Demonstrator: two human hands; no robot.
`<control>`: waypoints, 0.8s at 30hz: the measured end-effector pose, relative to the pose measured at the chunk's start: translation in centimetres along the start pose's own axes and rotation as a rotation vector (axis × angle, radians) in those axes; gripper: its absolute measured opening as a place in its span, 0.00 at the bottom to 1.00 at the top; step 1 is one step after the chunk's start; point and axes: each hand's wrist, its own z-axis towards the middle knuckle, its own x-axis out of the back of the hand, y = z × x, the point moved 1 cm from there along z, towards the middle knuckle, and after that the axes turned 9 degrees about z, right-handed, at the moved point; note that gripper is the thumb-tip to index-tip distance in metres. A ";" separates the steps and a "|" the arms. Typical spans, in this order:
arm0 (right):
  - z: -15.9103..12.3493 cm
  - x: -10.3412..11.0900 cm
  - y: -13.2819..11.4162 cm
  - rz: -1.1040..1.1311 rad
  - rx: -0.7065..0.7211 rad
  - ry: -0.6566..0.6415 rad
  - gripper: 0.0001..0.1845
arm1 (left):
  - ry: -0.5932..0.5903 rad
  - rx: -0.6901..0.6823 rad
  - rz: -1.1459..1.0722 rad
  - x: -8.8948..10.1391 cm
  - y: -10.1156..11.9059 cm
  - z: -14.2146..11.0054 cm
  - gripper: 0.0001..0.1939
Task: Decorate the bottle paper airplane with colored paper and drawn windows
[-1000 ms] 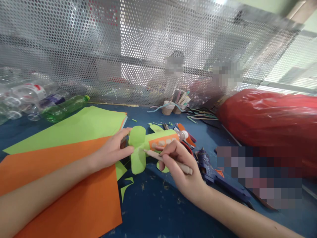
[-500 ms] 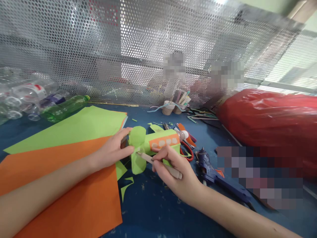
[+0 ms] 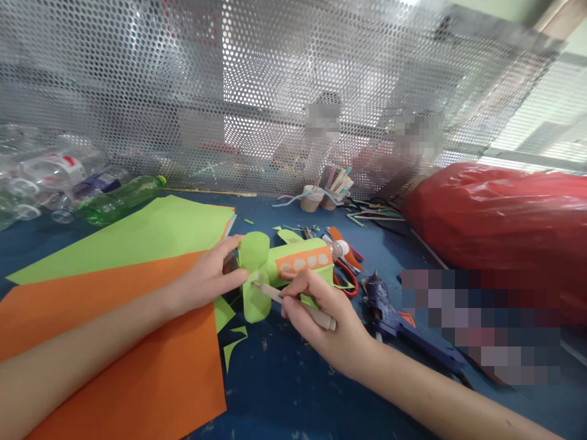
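Observation:
A plastic bottle (image 3: 340,249) wrapped in light green paper lies on its side, its white cap to the right. Along it runs an orange strip (image 3: 290,264) with several pale ovals. At its left end stands a rounded green paper piece (image 3: 255,245). My left hand (image 3: 206,276) is closed around that end, thumb pressed near the piece's edge, some fingers hidden behind. In my right hand (image 3: 328,318) a pale marker pen (image 3: 321,317) is pinched, its tip at the green piece's lower middle, where a light patch shows. Whether the tip touches cannot be made out.
Orange (image 3: 151,360) and green paper sheets (image 3: 151,235) lie left, with green scraps (image 3: 233,345) near. Right are red-handled scissors (image 3: 351,287), a blue glue gun (image 3: 385,311) and a red bag (image 3: 495,214). Bottles (image 3: 121,198) and pots of pens (image 3: 312,198) stand behind.
The marker pen's tip has shifted very slightly left and down on the green paper piece. Both hands keep their holds, and the bottle lies almost exactly where it was.

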 end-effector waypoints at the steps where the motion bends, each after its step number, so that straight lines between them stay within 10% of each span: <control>1: 0.0 0.0 0.0 0.004 -0.003 0.003 0.07 | -0.005 0.008 -0.009 0.0 0.0 0.0 0.27; 24: 0.0 0.1 -0.1 0.012 -0.002 0.002 0.07 | 0.020 0.009 0.020 0.0 0.2 0.0 0.27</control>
